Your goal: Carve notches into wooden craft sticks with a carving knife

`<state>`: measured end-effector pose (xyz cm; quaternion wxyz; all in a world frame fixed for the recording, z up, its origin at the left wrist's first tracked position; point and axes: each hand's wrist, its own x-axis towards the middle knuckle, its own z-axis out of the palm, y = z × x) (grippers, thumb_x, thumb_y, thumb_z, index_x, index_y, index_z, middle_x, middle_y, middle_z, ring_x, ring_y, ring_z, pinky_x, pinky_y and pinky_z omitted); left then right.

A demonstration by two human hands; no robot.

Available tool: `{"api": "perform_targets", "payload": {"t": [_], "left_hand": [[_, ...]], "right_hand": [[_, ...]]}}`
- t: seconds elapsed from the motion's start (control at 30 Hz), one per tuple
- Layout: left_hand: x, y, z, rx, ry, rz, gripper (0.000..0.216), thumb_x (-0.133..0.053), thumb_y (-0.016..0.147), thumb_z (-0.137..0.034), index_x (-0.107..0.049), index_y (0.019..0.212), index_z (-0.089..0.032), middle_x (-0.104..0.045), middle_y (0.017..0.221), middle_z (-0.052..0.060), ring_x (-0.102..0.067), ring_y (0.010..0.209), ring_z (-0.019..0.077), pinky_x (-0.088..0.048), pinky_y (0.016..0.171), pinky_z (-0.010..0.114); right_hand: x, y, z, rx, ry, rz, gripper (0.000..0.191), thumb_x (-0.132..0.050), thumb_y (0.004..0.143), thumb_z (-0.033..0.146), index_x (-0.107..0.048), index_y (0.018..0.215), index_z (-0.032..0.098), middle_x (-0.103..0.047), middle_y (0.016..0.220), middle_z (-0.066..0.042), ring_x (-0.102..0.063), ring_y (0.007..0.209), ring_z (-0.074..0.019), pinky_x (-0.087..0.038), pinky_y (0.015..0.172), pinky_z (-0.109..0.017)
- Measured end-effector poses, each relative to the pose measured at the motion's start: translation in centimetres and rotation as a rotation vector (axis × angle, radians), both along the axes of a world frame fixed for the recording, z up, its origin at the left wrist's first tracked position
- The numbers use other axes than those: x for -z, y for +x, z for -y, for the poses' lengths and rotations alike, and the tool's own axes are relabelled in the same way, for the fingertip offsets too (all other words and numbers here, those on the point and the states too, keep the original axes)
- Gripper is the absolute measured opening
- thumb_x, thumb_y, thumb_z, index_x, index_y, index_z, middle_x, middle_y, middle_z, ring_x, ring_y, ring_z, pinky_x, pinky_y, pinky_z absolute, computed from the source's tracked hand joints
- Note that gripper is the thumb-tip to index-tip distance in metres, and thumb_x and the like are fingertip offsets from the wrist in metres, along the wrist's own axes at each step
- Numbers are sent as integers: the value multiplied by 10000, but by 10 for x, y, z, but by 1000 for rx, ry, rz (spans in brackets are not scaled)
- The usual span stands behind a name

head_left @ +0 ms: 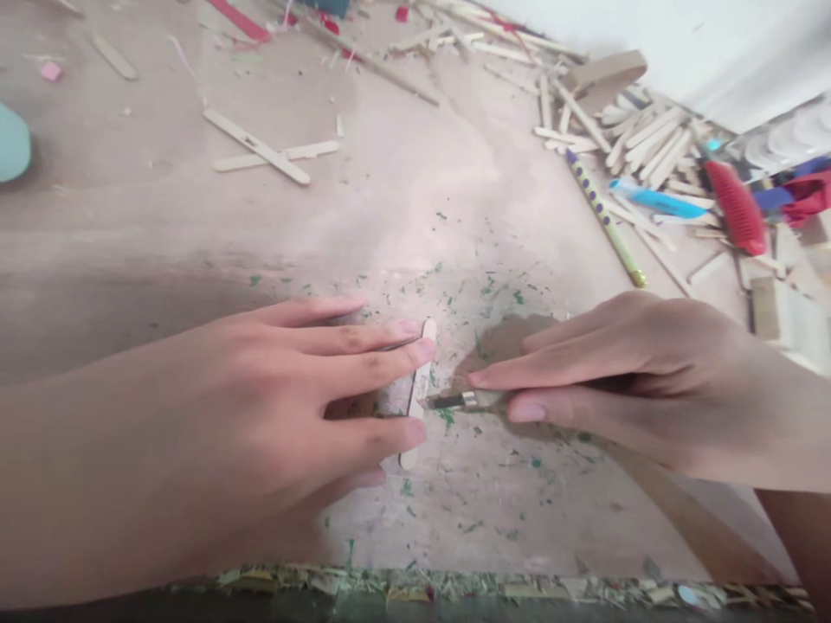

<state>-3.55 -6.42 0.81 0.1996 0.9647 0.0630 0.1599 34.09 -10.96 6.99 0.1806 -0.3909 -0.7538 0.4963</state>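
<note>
A pale wooden popsicle stick (421, 378) lies on the table, pressed down under the fingertips of my left hand (279, 389). Those fingers are stretched out and spread, two fingertips near the stick's far end and the thumb near its close end. In my right hand (623, 381) a craft knife (454, 400) is pinched between thumb and forefinger. Its blade tip meets the right edge of the stick, between my left thumb and fingers. Most of the knife's handle is hidden inside the right hand.
Green shavings are scattered around the stick. Two crossed popsicle sticks (260, 149) lie farther back. At the right are a heap of sticks (649, 143), a dotted pencil (607, 221), a light-blue object (659, 200) and a red-handled tool (735, 206). Wood scraps (389, 581) line the front edge.
</note>
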Motion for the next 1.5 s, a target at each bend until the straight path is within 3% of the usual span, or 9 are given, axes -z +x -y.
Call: {"api": "perform_targets", "payload": {"t": [0.17,0.3,0.43,0.63,0.93,1.07,1.17,1.33,1.5], "left_hand": [[0,1,-1,2,2,0,478,-822,1203,-452,-805,1671,-356,-681,1992,46,-657,1867,277,-371,1681,465],[1,3,-2,4,22,30,507,-804,1202,-397,-786,1704,-331,-678,1992,72,-630,1888,266,-327,1692,444],[-1,3,-1,-1,9,32,502,-797,1173,-329,-796,1675,-329,-693,1975,74,-690,1839,283,-387,1680,473],[-5,3,5,-63,15,2,501,-775,1175,-302,-779,1671,-371,-743,1932,5,-668,1854,228,-372,1681,432],[-9,6,-4,7,33,-9,445,-742,1201,-321,-813,1638,-363,-794,1870,-9,-681,1842,240,-462,1648,445],[-6,4,-2,-14,26,1,448,-721,1206,-325,-805,1645,-359,-760,1912,14,-678,1845,247,-461,1651,482],[-3,3,0,-34,11,11,491,-781,1168,-340,-805,1658,-351,-747,1930,23,-684,1843,263,-405,1670,466],[-4,3,-1,-3,14,13,560,-873,1113,-371,-812,1668,-341,-745,1930,52,-711,1821,305,-444,1651,465],[-4,2,0,-27,30,-2,485,-752,1192,-316,-794,1674,-353,-716,1961,10,-633,1881,221,-325,1684,395]], "right_hand": [[-4,0,3,6,3,-3,336,-947,1238,393,-975,1561,481,-1011,1094,35,-890,791,-107,-615,625,-184],[-7,1,4,61,49,119,230,-889,1262,427,-1030,1439,391,-1024,1207,-13,-947,877,-181,-681,658,-246],[-5,0,5,50,79,177,290,-828,1289,486,-1037,1369,302,-1022,1289,-73,-973,948,-244,-728,703,-311],[-3,-5,6,2,30,90,206,-852,1288,393,-1021,1385,325,-1004,1104,-24,-894,794,-160,-656,673,-260],[-3,-7,2,-40,-27,123,300,-774,1327,447,-1042,1317,312,-912,904,-20,-750,655,-157,-522,560,-297],[-2,-11,3,-48,-8,130,326,-763,1330,485,-1038,1291,314,-932,947,-26,-765,673,-161,-526,557,-298],[-1,-11,4,-40,12,121,309,-774,1324,474,-1039,1324,316,-959,1008,-45,-800,727,-175,-560,584,-300],[-2,-4,3,-22,-4,130,275,-818,1298,458,-1032,1416,332,-962,1022,-52,-810,750,-196,-602,621,-321],[-3,-5,5,-16,-13,122,277,-804,1303,480,-1043,1375,360,-967,1030,-44,-815,746,-199,-585,608,-327]]}}
